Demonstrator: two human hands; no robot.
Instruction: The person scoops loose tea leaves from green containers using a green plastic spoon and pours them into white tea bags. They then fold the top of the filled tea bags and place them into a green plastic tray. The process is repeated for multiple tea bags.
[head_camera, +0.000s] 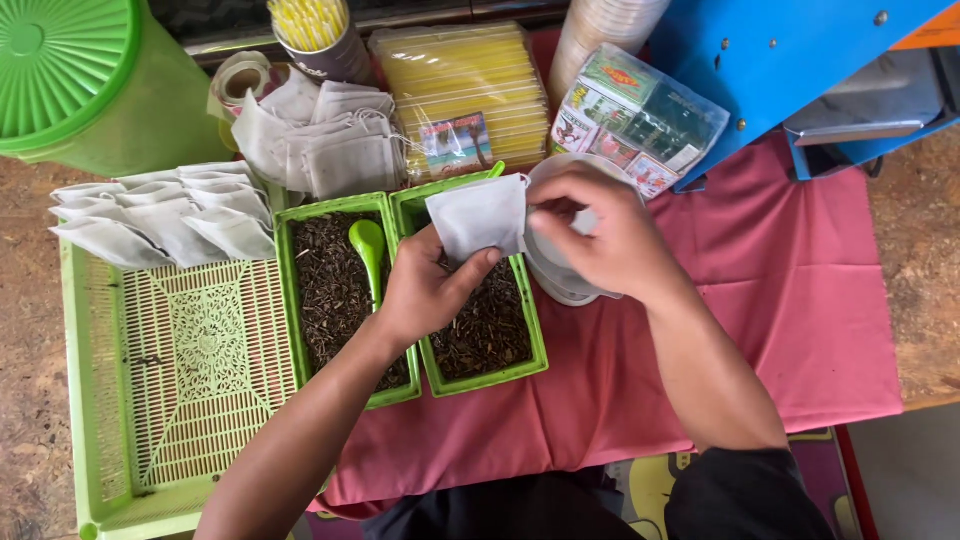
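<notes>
The left hand (425, 290) holds a small white bag (478, 217) from below. Its grip is closed on the bag, with the thumb pressed on the front. The right hand (600, 235) is at 3 o'clock from the bag. Its fingertips pinch the bag's top right edge, so this grip is closed on the bag too. The bag is up in the air, just over the far end of the right green tray (530, 345).

That tray is full of dark dry leaves. A second green tray (284, 300) sits touching it at 9 o'clock. It holds the same dark leaves, and a green spoon (368, 245) lies in them.

Behind the right hand is a white bowl (560, 285), partly hidden. All of this rests on a pink cloth (780, 300) that covers the bench.

At 9 o'clock from the trays is a big light green basket (170, 380). A row of filled white bags (160, 215) lies along its far end. A heap of empty white bags (320, 135) lies at 12 o'clock from the left tray. Beside it, at 3 o'clock, is a pack of yellow straws (470, 90). A green tub with a lid (70, 70) is at 11 o'clock.
</notes>
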